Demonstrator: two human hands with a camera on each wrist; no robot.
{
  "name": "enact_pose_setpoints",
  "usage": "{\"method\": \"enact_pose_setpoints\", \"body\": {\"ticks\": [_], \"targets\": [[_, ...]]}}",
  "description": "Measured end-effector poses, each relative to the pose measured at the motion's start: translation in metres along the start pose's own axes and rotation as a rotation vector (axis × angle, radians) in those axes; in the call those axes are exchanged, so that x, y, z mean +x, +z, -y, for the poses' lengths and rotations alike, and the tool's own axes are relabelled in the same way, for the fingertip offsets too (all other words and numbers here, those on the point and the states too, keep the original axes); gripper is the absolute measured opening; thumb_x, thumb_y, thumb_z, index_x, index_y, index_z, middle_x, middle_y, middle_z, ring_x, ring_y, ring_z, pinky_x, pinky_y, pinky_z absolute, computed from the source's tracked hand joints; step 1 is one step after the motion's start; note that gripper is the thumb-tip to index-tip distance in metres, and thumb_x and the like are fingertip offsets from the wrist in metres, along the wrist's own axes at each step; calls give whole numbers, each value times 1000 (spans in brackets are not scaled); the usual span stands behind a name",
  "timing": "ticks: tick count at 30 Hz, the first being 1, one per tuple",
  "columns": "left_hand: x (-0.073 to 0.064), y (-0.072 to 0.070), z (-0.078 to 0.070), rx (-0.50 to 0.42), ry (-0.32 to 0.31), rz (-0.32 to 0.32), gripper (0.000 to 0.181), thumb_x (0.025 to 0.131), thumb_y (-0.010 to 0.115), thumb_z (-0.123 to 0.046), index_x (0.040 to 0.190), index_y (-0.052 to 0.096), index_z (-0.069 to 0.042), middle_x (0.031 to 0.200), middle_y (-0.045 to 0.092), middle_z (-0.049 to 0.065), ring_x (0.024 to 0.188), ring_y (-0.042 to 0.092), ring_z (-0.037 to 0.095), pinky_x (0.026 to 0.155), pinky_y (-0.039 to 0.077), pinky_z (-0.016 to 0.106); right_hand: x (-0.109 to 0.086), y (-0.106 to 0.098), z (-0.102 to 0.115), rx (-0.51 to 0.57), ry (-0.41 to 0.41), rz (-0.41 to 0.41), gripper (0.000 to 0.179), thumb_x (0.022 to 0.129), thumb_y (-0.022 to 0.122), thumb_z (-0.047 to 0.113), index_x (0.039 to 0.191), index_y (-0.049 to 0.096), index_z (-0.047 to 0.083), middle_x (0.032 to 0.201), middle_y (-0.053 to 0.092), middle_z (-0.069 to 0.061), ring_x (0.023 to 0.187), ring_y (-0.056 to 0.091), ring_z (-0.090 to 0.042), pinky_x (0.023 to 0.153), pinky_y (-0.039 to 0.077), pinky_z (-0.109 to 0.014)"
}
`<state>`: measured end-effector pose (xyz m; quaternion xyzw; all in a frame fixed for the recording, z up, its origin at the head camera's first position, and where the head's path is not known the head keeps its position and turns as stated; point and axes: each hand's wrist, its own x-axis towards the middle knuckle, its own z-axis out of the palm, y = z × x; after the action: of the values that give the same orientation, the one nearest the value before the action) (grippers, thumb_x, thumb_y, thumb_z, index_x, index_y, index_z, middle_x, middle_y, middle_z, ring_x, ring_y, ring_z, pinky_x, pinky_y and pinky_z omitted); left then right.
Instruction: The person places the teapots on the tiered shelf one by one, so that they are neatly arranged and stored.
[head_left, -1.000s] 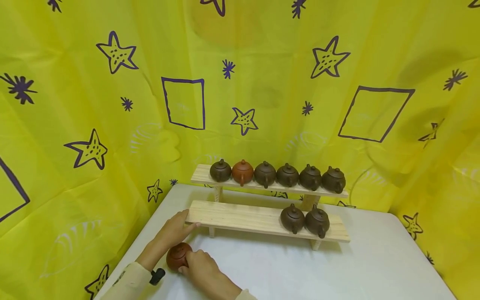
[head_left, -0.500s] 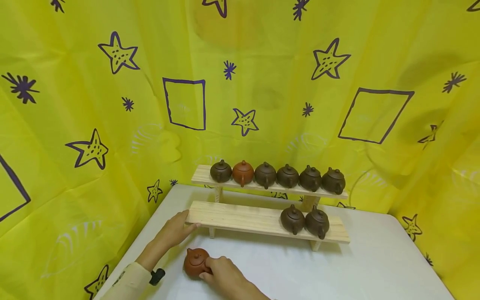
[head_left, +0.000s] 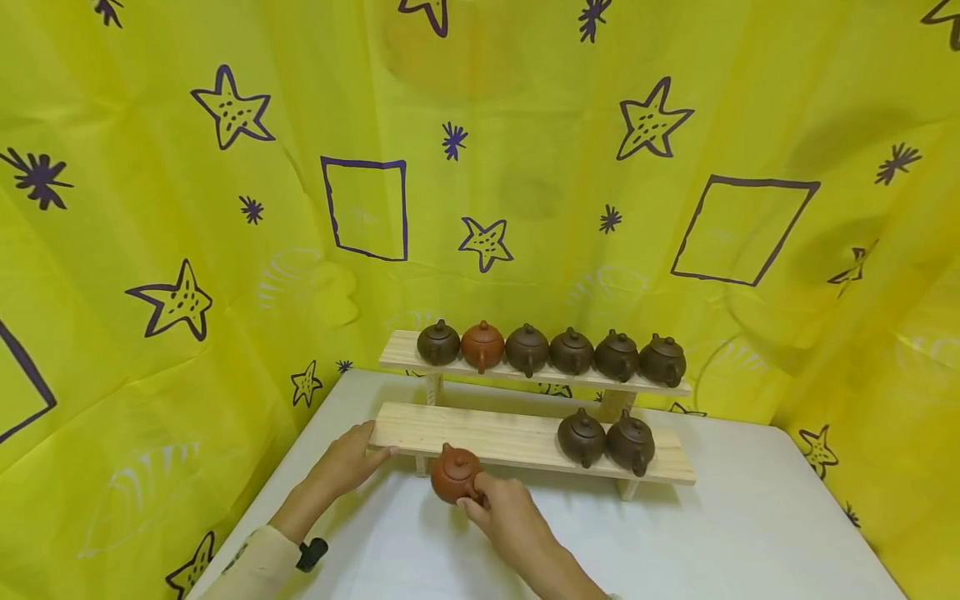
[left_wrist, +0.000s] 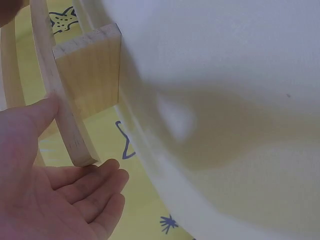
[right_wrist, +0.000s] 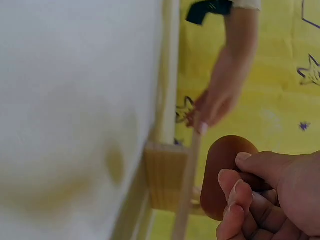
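A small reddish-brown clay teapot (head_left: pixel 455 474) is held up in front of the lower board of a two-tier wooden shelf (head_left: pixel 465 429). My right hand (head_left: pixel 512 518) pinches its handle between thumb and fingers, spout pointing away to the left. In the right wrist view the underside of the teapot (right_wrist: pixel 220 175) shows beyond the curled fingers. My left hand (head_left: pixel 347 461) holds the left end of the lower board; in the left wrist view the thumb of that hand (left_wrist: pixel 30 150) presses the board's edge (left_wrist: pixel 75 135), with the fingers around its end.
Two dark brown teapots (head_left: pixel 582 437) stand on the right part of the lower board. Along the upper board (head_left: pixel 397 350) sit several dark teapots (head_left: pixel 527 348) and one reddish teapot (head_left: pixel 482 346). A white table (head_left: pixel 720 533) lies beneath, with a yellow patterned curtain (head_left: pixel 540 275) around it.
The right hand has carried the reddish teapot rightward and up from beside the left forearm to the front of the lower board. The left hand has stayed on the board's end.
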<state>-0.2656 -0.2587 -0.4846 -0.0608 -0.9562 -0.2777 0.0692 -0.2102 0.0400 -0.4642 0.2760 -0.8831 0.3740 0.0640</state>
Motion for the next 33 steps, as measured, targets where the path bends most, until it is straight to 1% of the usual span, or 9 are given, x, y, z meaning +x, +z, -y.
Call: {"method": "enact_pose_setpoints", "body": {"ticks": [4,7,12,16,19,22,25,30,33], "targets": [[0,-1,0,1,-1,4,68,102,71,-31,144,48,17,138,60,36,129,60,49,107,48,61,9,-20,-6,-20,54,-75,35,98,77,16,72,54,15,60,44,12,53,37,1,47,31,-18],[0,-1,0,-1,0,4,69,102,71,-31,145,48,18,139,59,36,130,59,50,108,48,62,15,-29,-15,-46,83,-120,36,98,76,15,71,52,14,59,43,11,52,36,-1,47,29,-18],[-1,0,1,-3,-8,11,70,102,71,-32,146,47,17,140,58,36,131,58,50,109,47,61,24,-34,-32,-87,117,-193,38,96,77,9,69,50,12,59,40,8,53,37,-5,49,29,-20],[-1,0,0,-10,-12,19,72,103,70,-32,147,45,18,143,56,37,133,57,51,110,47,62,28,-35,-40,-115,149,-247,40,93,78,9,67,48,12,59,38,8,54,39,-9,50,31,-23],[-1,0,0,-16,-13,19,72,103,69,-32,148,44,18,143,56,38,134,56,52,110,46,63,30,-35,-43,-123,168,-262,40,92,79,9,66,48,12,58,39,7,54,41,-11,49,32,-24],[-1,0,0,-21,-23,20,72,104,69,-32,149,44,17,144,55,37,135,55,52,111,46,63,32,-33,-44,-114,188,-260,40,92,79,10,66,49,11,58,41,6,54,42,-12,49,33,-25],[-1,0,1,-22,-27,20,72,103,69,-32,149,43,17,144,55,37,135,55,51,111,46,63,33,-30,-45,-113,187,-259,40,91,80,10,66,49,11,59,43,6,55,42,-11,49,33,-25],[-1,1,0,-30,-15,19,71,103,69,-31,148,44,17,144,55,37,133,56,51,109,47,63,35,-25,-48,-120,187,-266,43,92,79,8,65,45,12,59,40,6,53,39,-10,49,31,-24],[-1,1,0,-26,-11,16,70,103,69,-31,148,45,17,144,56,37,133,57,51,109,47,62,37,-24,-48,-126,208,-262,44,93,77,9,65,44,14,58,39,6,52,39,-10,49,31,-24]]}}
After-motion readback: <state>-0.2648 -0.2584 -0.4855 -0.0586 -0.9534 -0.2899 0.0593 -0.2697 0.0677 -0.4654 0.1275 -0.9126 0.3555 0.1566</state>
